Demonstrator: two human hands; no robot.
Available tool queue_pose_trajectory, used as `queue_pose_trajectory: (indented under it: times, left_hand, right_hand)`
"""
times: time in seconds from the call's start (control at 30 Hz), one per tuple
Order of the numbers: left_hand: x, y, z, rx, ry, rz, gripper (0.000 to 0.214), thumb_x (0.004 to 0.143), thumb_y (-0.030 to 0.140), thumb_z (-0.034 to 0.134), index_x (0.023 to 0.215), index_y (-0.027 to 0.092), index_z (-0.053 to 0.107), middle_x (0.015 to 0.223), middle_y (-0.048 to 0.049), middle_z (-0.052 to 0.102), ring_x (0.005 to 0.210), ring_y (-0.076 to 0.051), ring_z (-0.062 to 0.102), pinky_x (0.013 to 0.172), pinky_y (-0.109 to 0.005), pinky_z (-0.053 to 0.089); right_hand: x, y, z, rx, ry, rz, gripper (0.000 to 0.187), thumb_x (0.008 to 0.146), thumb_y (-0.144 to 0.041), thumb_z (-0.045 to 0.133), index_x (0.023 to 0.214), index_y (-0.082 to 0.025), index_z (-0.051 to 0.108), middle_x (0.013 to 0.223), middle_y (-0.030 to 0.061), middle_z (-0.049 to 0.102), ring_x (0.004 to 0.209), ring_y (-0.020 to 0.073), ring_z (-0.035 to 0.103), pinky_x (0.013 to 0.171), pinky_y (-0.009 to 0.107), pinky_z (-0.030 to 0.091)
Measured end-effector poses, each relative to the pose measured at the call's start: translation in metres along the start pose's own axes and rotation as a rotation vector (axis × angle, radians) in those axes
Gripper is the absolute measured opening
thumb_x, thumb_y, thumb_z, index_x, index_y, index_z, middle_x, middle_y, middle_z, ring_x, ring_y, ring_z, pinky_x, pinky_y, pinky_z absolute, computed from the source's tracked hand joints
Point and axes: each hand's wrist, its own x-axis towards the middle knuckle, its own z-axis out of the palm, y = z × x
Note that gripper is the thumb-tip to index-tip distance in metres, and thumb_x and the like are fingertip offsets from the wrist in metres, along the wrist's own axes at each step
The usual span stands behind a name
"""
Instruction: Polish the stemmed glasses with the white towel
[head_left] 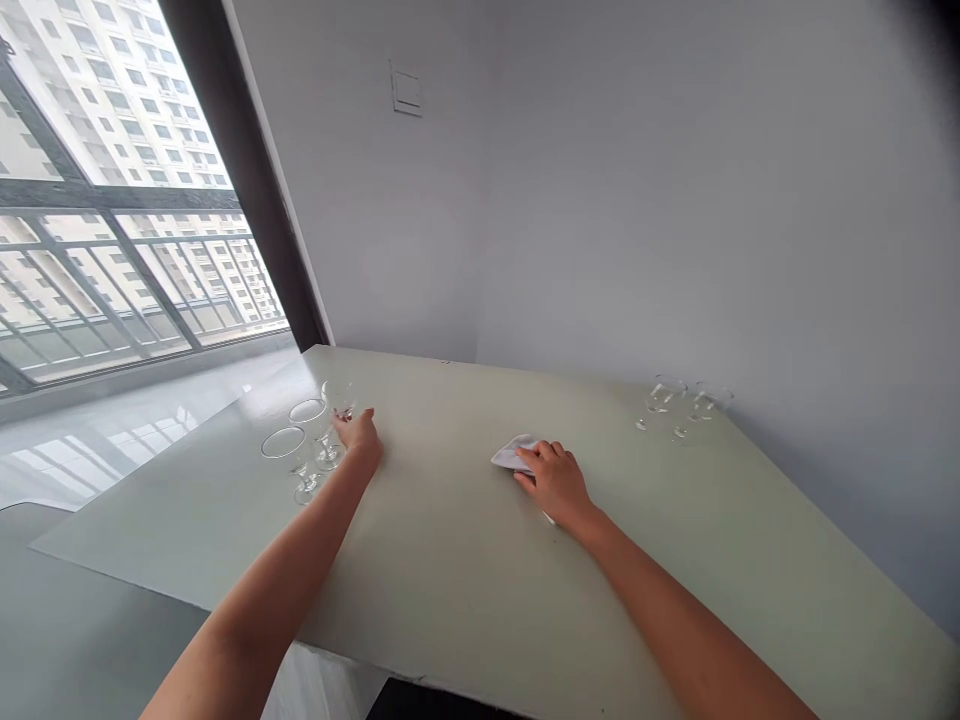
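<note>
At the far left of the table, my left hand point(358, 432) is closed around the lower bowl or stem of a clear wine glass point(338, 393). Two more wine glasses, a nearer one point(283, 444) and a middle one point(307, 411), stand upright just left of that hand. My right hand point(555, 480) presses down on a folded white cloth point(514, 453) near the table's middle, fingers curled over it. Part of the cloth is hidden under the palm.
Two clear glasses, one point(666, 394) beside another point(706, 402), stand at the table's right back edge by the grey wall point(675, 200). The pale table point(435, 560) has a free left edge. A large window point(112, 200) lies beyond it.
</note>
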Motion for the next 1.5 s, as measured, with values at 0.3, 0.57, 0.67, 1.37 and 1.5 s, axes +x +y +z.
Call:
queue_pose_trajectory:
  times: [0.3,0.57,0.67,1.37,1.5]
  left_hand:
    - [-0.049,0.009,0.031,0.081,-0.320,0.023,0.026,0.061,0.034,0.065,0.080,0.017,0.059,0.065,0.0023,0.049,0.057,-0.010,0.045,0.058,-0.025,0.037]
    - [-0.131,0.024,0.046,0.263,-0.745,0.544,0.013,0.074,0.028,0.057,0.086,0.022,0.058,0.089,-0.0036,0.063,0.075,-0.017,0.055,0.072,-0.029,0.040]
    - [-0.148,0.013,0.044,0.345,-0.779,0.587,0.011,0.075,0.026,0.056,0.086,0.023,0.056,0.075,-0.0024,0.061,0.069,-0.018,0.054,0.070,-0.030,0.039]
    - [-0.157,0.008,0.025,0.368,-0.947,0.810,0.032,0.076,0.019,0.050,0.106,0.021,0.060,0.087,-0.0108,0.062,0.094,-0.026,0.053,0.098,-0.042,0.025]
    - [-0.152,0.017,0.023,0.321,-0.932,0.823,0.029,0.075,0.022,0.055,0.104,0.026,0.061,0.089,-0.0080,0.062,0.101,-0.024,0.052,0.105,-0.043,0.015]
  right_hand:
    - [0.013,0.015,-0.006,0.969,-0.025,0.461,0.025,0.073,-0.043,0.055,0.069,-0.020,0.063,0.068,0.0029,0.058,0.070,0.0182,0.053,0.062,0.030,0.041]
    - [0.025,0.040,-0.052,1.629,0.219,0.719,0.027,0.067,-0.045,0.060,0.072,-0.019,0.056,0.059,0.0029,0.058,0.055,0.0179,0.054,0.047,0.029,0.042]
    - [0.021,0.036,-0.068,1.575,0.361,0.706,0.023,0.070,-0.043,0.058,0.065,-0.022,0.052,0.053,0.0000,0.050,0.052,0.0157,0.049,0.046,0.028,0.040]
    - [0.001,-0.039,-0.053,1.552,-0.429,0.324,0.045,0.076,-0.043,0.056,0.110,-0.014,0.051,0.051,-0.0004,0.062,0.047,0.0151,0.060,0.049,0.028,0.050]
    - [0.007,-0.030,-0.050,1.728,-0.346,0.455,0.033,0.072,-0.044,0.061,0.087,-0.015,0.056,0.051,-0.0018,0.058,0.046,0.0129,0.058,0.045,0.024,0.046]
